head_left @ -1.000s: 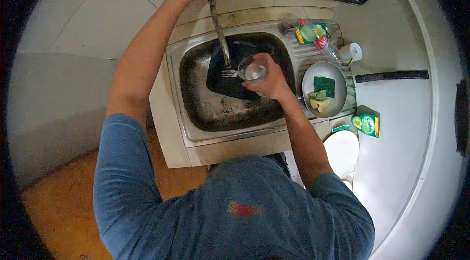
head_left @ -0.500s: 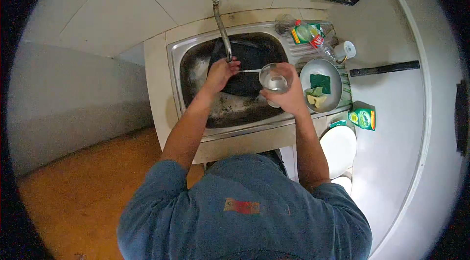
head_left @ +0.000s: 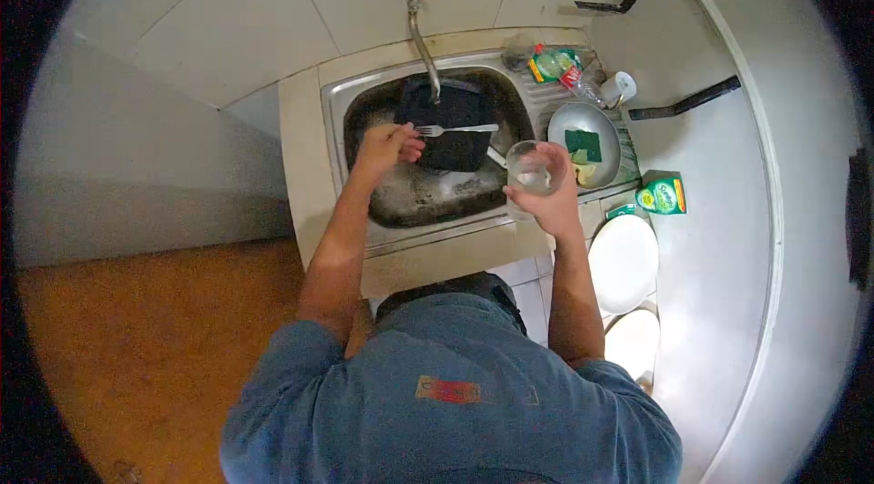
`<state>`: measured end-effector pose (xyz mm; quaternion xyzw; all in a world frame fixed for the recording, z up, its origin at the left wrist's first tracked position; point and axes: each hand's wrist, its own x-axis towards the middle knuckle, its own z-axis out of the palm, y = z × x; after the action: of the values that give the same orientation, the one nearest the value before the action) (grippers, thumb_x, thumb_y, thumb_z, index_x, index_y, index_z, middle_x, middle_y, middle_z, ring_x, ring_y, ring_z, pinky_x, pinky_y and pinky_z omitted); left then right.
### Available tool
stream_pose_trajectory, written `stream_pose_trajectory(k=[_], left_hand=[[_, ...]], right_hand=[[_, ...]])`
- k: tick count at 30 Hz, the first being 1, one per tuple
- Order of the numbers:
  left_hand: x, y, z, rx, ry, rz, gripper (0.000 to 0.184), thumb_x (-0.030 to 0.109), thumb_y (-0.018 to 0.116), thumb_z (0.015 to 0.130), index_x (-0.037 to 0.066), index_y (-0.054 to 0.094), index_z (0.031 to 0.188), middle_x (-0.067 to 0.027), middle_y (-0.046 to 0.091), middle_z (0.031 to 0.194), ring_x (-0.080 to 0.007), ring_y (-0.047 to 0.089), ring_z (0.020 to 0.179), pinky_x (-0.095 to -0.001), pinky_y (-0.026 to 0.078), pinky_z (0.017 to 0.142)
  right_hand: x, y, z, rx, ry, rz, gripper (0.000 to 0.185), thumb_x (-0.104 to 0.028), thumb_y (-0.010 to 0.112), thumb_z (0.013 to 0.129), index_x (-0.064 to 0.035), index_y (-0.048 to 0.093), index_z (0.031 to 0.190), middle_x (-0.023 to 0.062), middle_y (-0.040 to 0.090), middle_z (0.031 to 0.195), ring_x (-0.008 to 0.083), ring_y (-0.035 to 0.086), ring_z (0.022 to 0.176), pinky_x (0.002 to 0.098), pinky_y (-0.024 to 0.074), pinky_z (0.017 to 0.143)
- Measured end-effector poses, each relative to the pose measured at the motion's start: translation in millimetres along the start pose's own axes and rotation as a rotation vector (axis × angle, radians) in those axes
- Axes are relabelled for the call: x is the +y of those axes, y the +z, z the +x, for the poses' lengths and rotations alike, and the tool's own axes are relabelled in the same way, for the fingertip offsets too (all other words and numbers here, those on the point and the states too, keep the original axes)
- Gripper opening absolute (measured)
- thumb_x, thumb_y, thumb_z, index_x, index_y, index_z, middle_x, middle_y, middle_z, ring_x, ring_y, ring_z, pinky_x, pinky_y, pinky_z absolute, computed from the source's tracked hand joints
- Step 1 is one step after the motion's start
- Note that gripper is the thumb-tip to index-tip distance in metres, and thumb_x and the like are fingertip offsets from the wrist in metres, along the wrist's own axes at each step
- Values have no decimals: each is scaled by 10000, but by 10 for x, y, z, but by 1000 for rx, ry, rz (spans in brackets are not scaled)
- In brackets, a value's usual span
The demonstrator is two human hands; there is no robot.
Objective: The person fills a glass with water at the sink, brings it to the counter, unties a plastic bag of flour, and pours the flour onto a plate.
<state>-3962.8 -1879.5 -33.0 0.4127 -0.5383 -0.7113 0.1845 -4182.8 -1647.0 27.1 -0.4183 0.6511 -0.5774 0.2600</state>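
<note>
My left hand [head_left: 390,149] is closed around the tine end of a metal fork [head_left: 472,129], whose handle points right over the sink. A clear drinking glass [head_left: 533,173] is in my right hand [head_left: 557,203], fingers wrapped round its side, over the sink's right rim. Next to the glass, a pale handle-like piece [head_left: 496,156] sticks out to the left; whether it is in the glass or behind it I cannot tell. Below the fork, a black tray-like item [head_left: 455,156] lies in the stained metal sink [head_left: 401,202]. The faucet spout [head_left: 428,61] hangs above it.
A grey bowl [head_left: 612,133] with a green scouring pad [head_left: 583,144] and yellowish pieces stands on the drainboard. Behind it lie a plastic bottle [head_left: 583,83] and a white cup [head_left: 619,86]. A green packet [head_left: 662,196] and white plates [head_left: 624,264] are at right.
My left hand has moved left and down from the spout, bringing the fork with it. My right hand and the glass have shifted right and slightly down. The view has tilted a little.
</note>
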Motion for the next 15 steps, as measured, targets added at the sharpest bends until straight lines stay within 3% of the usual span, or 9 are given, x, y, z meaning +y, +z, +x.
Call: stream_pose_trajectory(k=[1,3,4,5,6,8,9,12,15], left_hand=[[0,-45,-134,3,3,1,329,266,586,982,-56,652,984,-155,705,955,-193,679,752,-298,559,674],[-19,-162,-338,-37,138,-423,344,244,582,981,-59,607,1143,-184,662,1167,-233,677,959,-319,556,800],[-217,-260,-313,-11,179,37,434,226,578,980,-8,492,1334,-161,610,1285,-287,636,1078,-377,501,948],[-409,-427,-316,-10,175,42,434,226,578,980,-8,492,1334,-161,610,1285,-287,636,1078,-377,501,948],[-448,-499,-432,52,349,814,454,228,593,968,9,486,1351,-146,622,1271,-297,618,1109,-390,467,991],[-484,-530,-471,190,501,957,423,223,666,897,18,597,1261,-172,556,1362,-313,526,1248,-423,363,1101],[-276,-580,-560,182,500,955,423,223,666,897,18,597,1261,-172,556,1362,-313,526,1248,-423,363,1101],[-57,-808,-861,-75,68,252,468,204,692,859,14,595,1275,-178,503,1418,-288,466,1315,-415,355,1107],[-550,-960,-999,1,251,185,393,281,585,957,1,628,1229,-174,596,1305,-287,527,1257,-403,380,1076]], right_hand=[[-29,31,-54,-2,-2,5,840,-137,903,584,-13,439,1273,109,560,1170,205,568,1071,370,461,953],[-103,138,-128,-12,-14,38,836,-129,901,589,-14,436,1274,106,557,1167,207,568,1071,372,458,952],[-123,210,-184,-18,-17,73,833,-121,900,595,-14,432,1276,102,555,1165,209,567,1070,373,455,952],[-123,287,-237,-18,-14,78,833,-121,900,595,-14,432,1276,102,555,1165,209,567,1070,373,455,952],[-132,348,-291,-20,-12,69,837,-115,900,596,-15,427,1279,100,564,1148,208,568,1067,371,449,959],[-196,449,-406,-17,-22,61,845,-107,902,599,-24,416,1285,98,581,1118,205,569,1064,365,435,973],[-230,490,-459,-11,-17,58,845,-107,902,599,-24,416,1285,98,581,1118,205,569,1064,365,435,973],[-310,555,-671,-27,-46,61,842,-100,899,593,-32,419,1282,97,590,1100,206,572,1060,364,431,977],[-432,587,-791,-39,-6,68,827,-83,887,594,-35,423,1276,96,592,1098,207,574,1059,365,428,979]])
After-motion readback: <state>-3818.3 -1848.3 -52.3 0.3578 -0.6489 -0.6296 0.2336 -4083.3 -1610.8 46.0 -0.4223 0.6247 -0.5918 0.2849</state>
